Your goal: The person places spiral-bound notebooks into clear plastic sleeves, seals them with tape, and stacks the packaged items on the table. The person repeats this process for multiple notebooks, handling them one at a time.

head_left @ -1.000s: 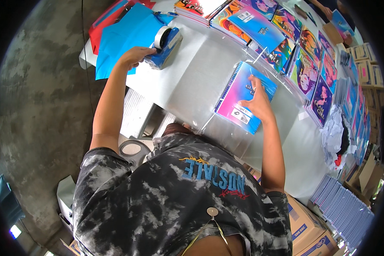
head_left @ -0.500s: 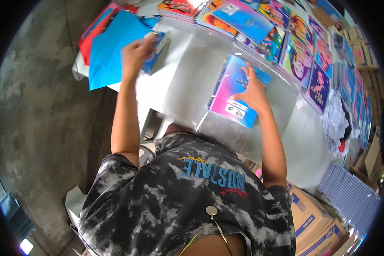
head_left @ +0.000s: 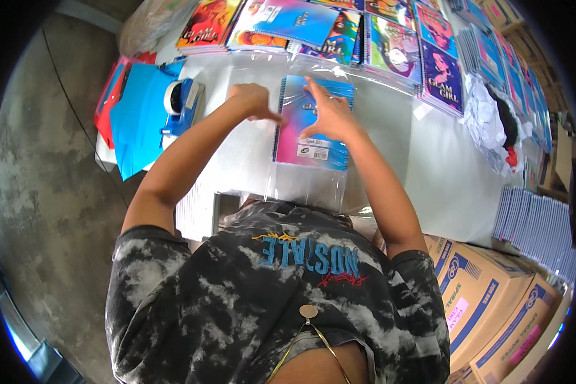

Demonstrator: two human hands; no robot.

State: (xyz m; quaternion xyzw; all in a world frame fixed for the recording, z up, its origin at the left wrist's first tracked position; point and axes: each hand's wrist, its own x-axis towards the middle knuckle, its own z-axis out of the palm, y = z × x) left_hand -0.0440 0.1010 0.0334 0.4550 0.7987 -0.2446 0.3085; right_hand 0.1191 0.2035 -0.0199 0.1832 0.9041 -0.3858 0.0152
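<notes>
A spiral notebook (head_left: 294,150) with a pink-to-blue cover lies on the table, inside or under a clear plastic sheet (head_left: 310,182) that reaches toward my body. My right hand (head_left: 333,118) rests on the notebook's cover with thumb and fingers spread apart. At the notebook's left edge, my left hand (head_left: 253,102) is closed, its fingers curled and the thumb side toward the cover. Whatever it may pinch is too small to make out. Left of that hand stands a blue tape dispenser (head_left: 187,115) with a roll of tape on it.
Piles of colourful notebooks (head_left: 390,48) line the table's far side. Blue sheet material (head_left: 134,112) hangs over the left edge. Crumpled plastic (head_left: 483,121) lies at right, above a stack of notebooks (head_left: 531,227). Cardboard boxes (head_left: 486,301) stand below right.
My left hand has moved from the tape dispenser to the notebook's left edge. My right hand stays on the notebook, which now lies straighter in view. The whole view has turned.
</notes>
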